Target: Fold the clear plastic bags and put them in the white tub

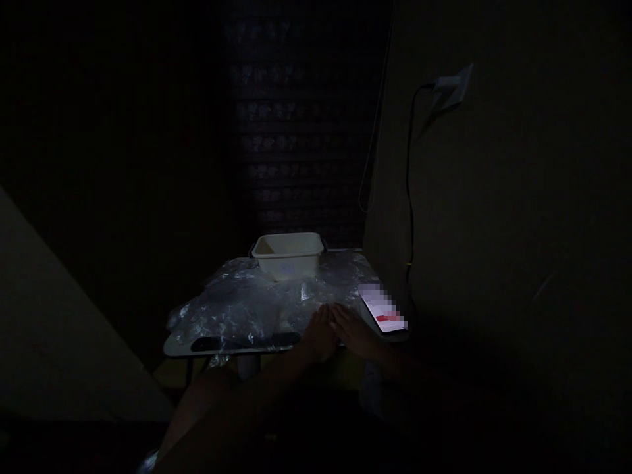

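Note:
Crumpled clear plastic sheeting (247,299) covers much of a small table (172,345) in dim light. My left hand (320,332) lies at the table's near edge, fingers stretched forward over the plastic. Close against it, my right hand (351,329) also reaches out flat, and the fingertips of both nearly meet. Nothing shows in either hand, though it is too dark to tell what lies beneath the palms. Beyond them, on the plastic, stands a whitish rectangular tub (291,266) with dark side handles. A phone (384,309) with a lit screen rests right of my right hand.
A black cable (409,178) hangs from a wall outlet (453,89) on the right. Behind the table is a dark window blind (301,131) with a thin looped cord (368,191). A pale slanted panel (54,322) stands at the left.

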A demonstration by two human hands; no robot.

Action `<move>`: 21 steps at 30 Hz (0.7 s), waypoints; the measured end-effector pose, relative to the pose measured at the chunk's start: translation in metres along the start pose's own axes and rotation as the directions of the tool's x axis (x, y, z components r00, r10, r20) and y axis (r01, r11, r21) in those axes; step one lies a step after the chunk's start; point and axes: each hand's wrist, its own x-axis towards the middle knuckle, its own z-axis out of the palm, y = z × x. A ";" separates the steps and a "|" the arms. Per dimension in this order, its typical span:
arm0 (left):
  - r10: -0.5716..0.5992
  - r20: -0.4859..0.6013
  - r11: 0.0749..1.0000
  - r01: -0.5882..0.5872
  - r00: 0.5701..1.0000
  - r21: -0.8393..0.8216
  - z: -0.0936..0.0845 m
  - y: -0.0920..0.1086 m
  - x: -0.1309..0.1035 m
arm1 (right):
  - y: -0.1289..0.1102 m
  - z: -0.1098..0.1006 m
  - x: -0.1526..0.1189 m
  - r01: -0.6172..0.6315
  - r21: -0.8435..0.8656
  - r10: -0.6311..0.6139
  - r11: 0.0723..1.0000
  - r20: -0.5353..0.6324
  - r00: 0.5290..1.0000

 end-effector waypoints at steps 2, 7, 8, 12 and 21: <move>-0.011 -0.006 1.000 0.011 1.000 0.013 0.003 -0.001 -0.002 | 0.004 0.005 -0.004 0.008 -0.050 -0.006 0.999 0.031 1.000; -0.057 0.002 0.997 0.057 0.998 0.048 0.001 -0.003 -0.006 | 0.010 0.010 -0.009 -0.058 -0.130 0.067 0.990 0.061 0.996; -0.081 0.010 0.995 0.081 0.997 0.059 0.000 -0.003 -0.007 | 0.011 0.011 -0.010 -0.084 -0.139 0.094 0.987 0.063 0.994; -0.172 0.006 0.979 0.171 0.985 0.114 -0.003 -0.003 -0.007 | 0.011 0.012 -0.012 -0.198 -0.146 0.206 0.969 0.041 0.978; 0.117 -0.099 0.981 -0.100 0.988 0.165 -0.009 0.004 -0.009 | 0.022 -0.002 0.006 -0.228 0.230 0.268 0.946 -0.160 0.950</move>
